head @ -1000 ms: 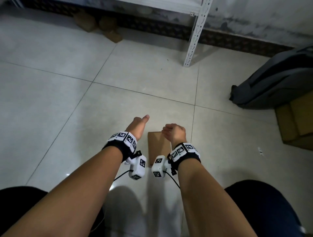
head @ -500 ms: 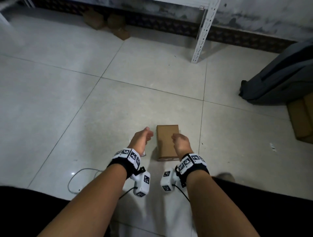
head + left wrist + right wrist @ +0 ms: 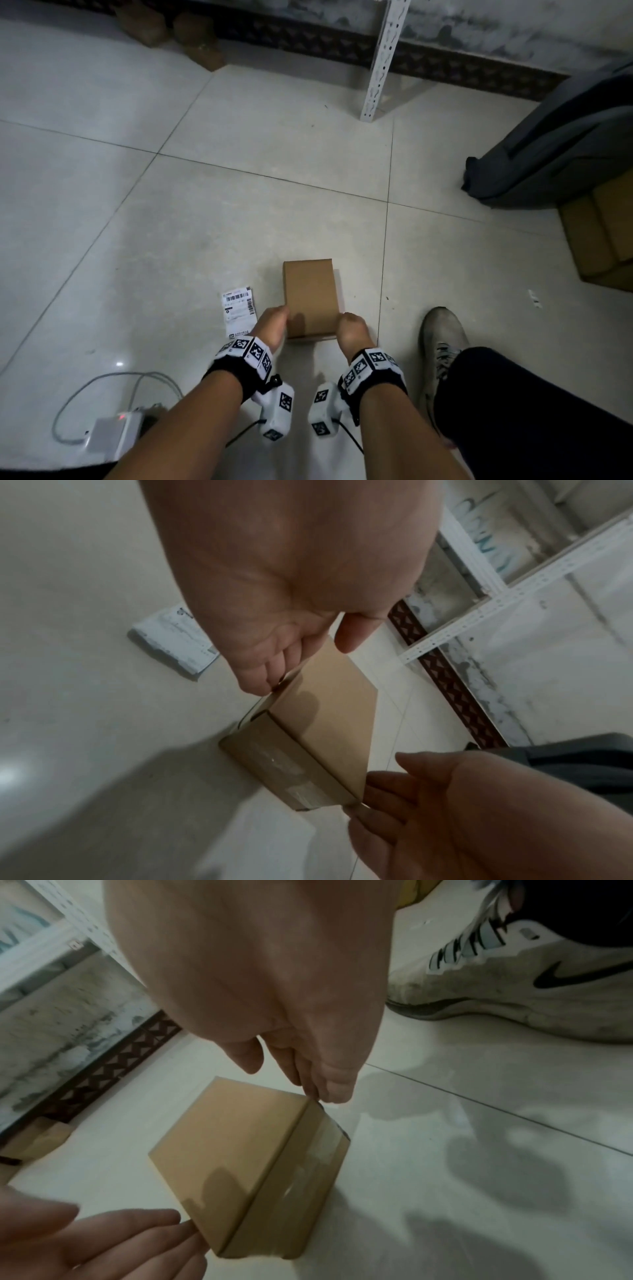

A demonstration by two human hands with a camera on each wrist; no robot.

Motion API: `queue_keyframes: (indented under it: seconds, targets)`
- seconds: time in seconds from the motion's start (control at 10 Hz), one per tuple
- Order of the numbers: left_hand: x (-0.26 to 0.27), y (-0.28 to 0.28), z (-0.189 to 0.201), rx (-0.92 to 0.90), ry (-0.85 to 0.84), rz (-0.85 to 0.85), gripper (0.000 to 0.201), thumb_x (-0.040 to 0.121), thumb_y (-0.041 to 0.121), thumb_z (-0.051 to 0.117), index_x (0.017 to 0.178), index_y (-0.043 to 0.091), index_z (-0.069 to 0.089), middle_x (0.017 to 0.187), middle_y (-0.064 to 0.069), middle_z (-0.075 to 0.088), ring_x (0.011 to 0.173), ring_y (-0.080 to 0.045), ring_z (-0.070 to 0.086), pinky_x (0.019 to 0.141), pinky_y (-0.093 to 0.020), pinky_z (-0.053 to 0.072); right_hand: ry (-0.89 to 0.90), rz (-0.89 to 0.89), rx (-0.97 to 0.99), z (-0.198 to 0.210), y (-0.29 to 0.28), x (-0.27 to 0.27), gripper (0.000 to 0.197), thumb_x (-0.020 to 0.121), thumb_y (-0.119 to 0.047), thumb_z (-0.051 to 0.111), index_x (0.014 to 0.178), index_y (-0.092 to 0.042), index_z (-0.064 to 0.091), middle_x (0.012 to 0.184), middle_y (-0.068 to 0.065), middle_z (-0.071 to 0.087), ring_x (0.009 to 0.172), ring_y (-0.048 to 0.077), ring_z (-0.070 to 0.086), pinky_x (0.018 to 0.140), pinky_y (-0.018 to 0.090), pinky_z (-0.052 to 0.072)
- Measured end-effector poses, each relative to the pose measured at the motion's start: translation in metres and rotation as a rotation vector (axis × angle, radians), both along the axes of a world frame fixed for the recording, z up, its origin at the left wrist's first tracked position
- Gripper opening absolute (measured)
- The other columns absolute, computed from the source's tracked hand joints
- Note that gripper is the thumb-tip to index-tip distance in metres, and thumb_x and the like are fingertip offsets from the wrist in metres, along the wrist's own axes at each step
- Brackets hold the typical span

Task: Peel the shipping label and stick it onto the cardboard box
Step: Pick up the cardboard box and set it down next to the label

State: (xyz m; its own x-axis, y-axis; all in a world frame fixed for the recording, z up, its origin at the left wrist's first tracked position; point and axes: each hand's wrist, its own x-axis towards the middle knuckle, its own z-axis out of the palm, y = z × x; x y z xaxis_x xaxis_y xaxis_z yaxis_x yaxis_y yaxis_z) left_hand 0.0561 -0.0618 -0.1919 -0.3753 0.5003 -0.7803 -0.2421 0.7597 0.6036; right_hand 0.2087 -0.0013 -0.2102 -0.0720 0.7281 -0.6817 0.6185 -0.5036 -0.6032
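A small brown cardboard box (image 3: 310,294) lies flat on the tiled floor in front of me. The white shipping label (image 3: 239,310), with barcodes, lies on the floor just left of it, touched by neither hand. My left hand (image 3: 272,322) is at the box's near left corner, with straight fingers (image 3: 263,677) on the left side and the thumb hovering over the top. My right hand (image 3: 351,325) is at the near right corner, and its straight fingertips (image 3: 322,1091) touch that edge. The box (image 3: 325,710) (image 3: 232,1150) has clear tape on its near end.
My white shoe (image 3: 442,339) stands right of the box. A white device with a cable (image 3: 113,435) lies at the near left. A shelf post (image 3: 380,61), a dark bag (image 3: 555,144) and larger cartons (image 3: 603,233) stand behind and to the right.
Both hands have come down from above the box to its near corners. The view has tilted down and closer, and the label now shows left of the box.
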Motion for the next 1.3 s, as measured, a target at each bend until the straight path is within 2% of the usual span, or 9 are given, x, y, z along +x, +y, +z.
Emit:
queue_keyframes:
  seconds: [0.1, 0.3, 0.5, 0.6, 0.8, 1.0, 1.1, 1.2, 1.3]
  targets:
    - [0.001, 0.001, -0.003, -0.003, -0.012, 0.059, 0.047, 0.088, 0.004, 0.046, 0.04, 0.008, 0.046, 0.029, 0.006, 0.036, 0.046, -0.019, 0.03, 0.049, -0.029, 0.024, 0.001, 0.038, -0.032, -0.004, -0.002, -0.005, 0.036, 0.102, -0.011, 0.042, 0.125, 0.008, 0.06, 0.13, 0.027, 0.063, 0.122, 0.039, 0.059, 0.085, 0.031, 0.045]
    - [-0.005, 0.009, -0.023, 0.067, -0.066, 0.086, 0.027, 0.057, 0.017, 0.053, 0.03, 0.014, 0.05, 0.033, 0.006, 0.034, 0.048, -0.023, 0.025, 0.05, -0.032, 0.019, -0.013, 0.024, -0.039, 0.003, 0.004, -0.009, 0.035, 0.101, -0.013, 0.044, 0.124, 0.006, 0.063, 0.129, 0.025, 0.064, 0.12, 0.038, 0.06, 0.095, 0.036, 0.049]
    - [-0.005, 0.011, 0.035, 0.133, 0.038, 0.002, 0.011, 0.064, 0.015, 0.058, 0.054, 0.013, 0.055, 0.062, -0.009, 0.051, 0.057, -0.022, 0.043, 0.053, -0.027, 0.032, 0.016, -0.05, -0.046, 0.031, 0.012, -0.023, 0.021, 0.094, -0.022, 0.05, 0.099, -0.007, 0.064, 0.108, 0.018, 0.066, 0.094, 0.032, 0.056, 0.085, 0.032, 0.042]
    - [-0.006, 0.008, 0.061, 0.226, 0.088, -0.052, 0.028, 0.058, 0.011, 0.057, 0.08, 0.003, 0.071, 0.087, -0.015, 0.068, 0.082, -0.026, 0.061, 0.073, -0.029, 0.046, 0.081, -0.148, -0.069, 0.049, 0.011, -0.025, 0.048, 0.083, -0.04, 0.065, 0.114, -0.004, 0.062, 0.11, 0.015, 0.068, 0.1, 0.034, 0.065, 0.088, 0.037, 0.05]
    - [0.003, 0.01, 0.091, 0.316, 0.137, -0.148, 0.065, 0.074, -0.017, 0.045, 0.133, 0.004, 0.06, 0.115, -0.012, 0.066, 0.103, -0.022, 0.058, 0.094, -0.03, 0.048, 0.078, -0.204, -0.035, 0.027, 0.012, -0.025, 0.128, 0.016, -0.085, 0.08, 0.118, -0.011, 0.06, 0.108, 0.014, 0.074, 0.094, 0.032, 0.074, 0.085, 0.047, 0.061]
    - [0.011, 0.001, 0.096, 0.393, 0.129, -0.187, 0.06, 0.076, -0.014, 0.048, 0.131, 0.005, 0.063, 0.133, 0.0, 0.06, 0.124, -0.018, 0.054, 0.111, -0.035, 0.042, 0.026, -0.216, 0.028, 0.049, 0.007, -0.017, 0.142, 0.001, -0.083, 0.08, 0.12, -0.011, 0.049, 0.111, 0.014, 0.068, 0.095, 0.032, 0.072, 0.08, 0.046, 0.063]
    - [0.011, -0.002, 0.09, 0.404, 0.094, -0.172, 0.055, 0.075, -0.012, 0.05, 0.122, 0.007, 0.069, 0.131, -0.003, 0.066, 0.124, -0.022, 0.058, 0.108, -0.036, 0.045, 0.022, -0.22, 0.02, 0.052, 0.006, -0.01, 0.145, 0.002, -0.082, 0.081, 0.123, -0.009, 0.047, 0.114, 0.012, 0.065, 0.096, 0.032, 0.07, 0.081, 0.048, 0.063]
    - [0.009, 0.0, 0.092, 0.421, 0.09, -0.05, 0.037, 0.082, -0.005, 0.061, 0.116, 0.004, 0.07, 0.108, -0.008, 0.073, 0.106, -0.026, 0.066, 0.084, -0.023, 0.053, 0.126, -0.231, -0.069, 0.068, -0.002, -0.007, 0.136, 0.012, -0.074, 0.088, 0.125, -0.008, 0.051, 0.111, 0.013, 0.069, 0.094, 0.032, 0.071, 0.075, 0.047, 0.064]
    - [0.001, 0.004, 0.09, 0.372, 0.131, 0.098, 0.042, 0.079, 0.014, 0.077, 0.118, 0.004, 0.064, 0.103, -0.009, 0.071, 0.097, -0.026, 0.068, 0.081, -0.027, 0.056, 0.29, -0.217, -0.165, 0.082, -0.008, -0.01, 0.113, 0.032, -0.061, 0.092, 0.123, -0.005, 0.057, 0.108, 0.018, 0.072, 0.093, 0.034, 0.073, 0.07, 0.047, 0.064]
